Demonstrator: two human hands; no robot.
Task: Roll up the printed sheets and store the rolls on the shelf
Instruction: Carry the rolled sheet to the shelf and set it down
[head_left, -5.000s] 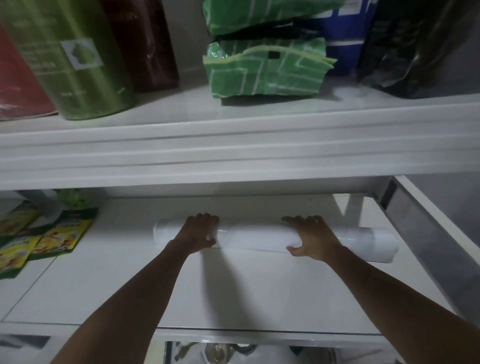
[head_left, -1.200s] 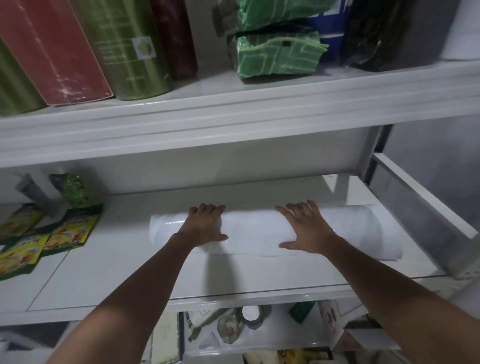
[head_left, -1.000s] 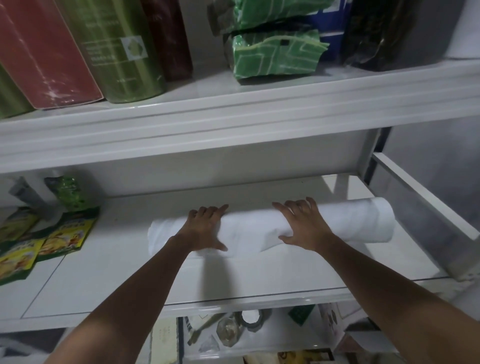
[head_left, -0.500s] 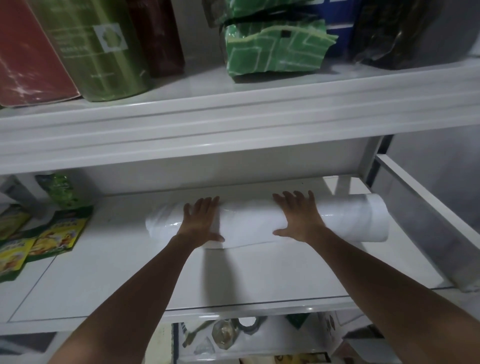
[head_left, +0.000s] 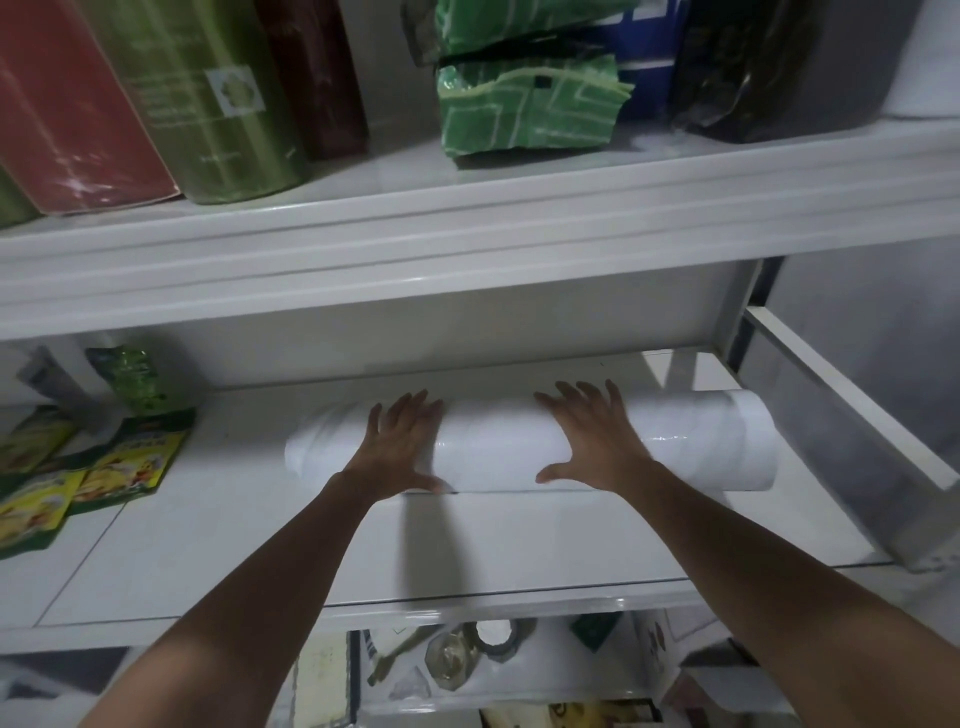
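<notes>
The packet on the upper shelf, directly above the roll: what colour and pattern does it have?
Green with pale, maze-like lines: the packet, clearest in the head view.

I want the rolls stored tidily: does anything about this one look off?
Slightly. The white roll under both flat hands, left hand and right hand, looks uneven: its left end is narrower and rumpled, while the right end is fuller. It lies flat on the shelf.
</notes>
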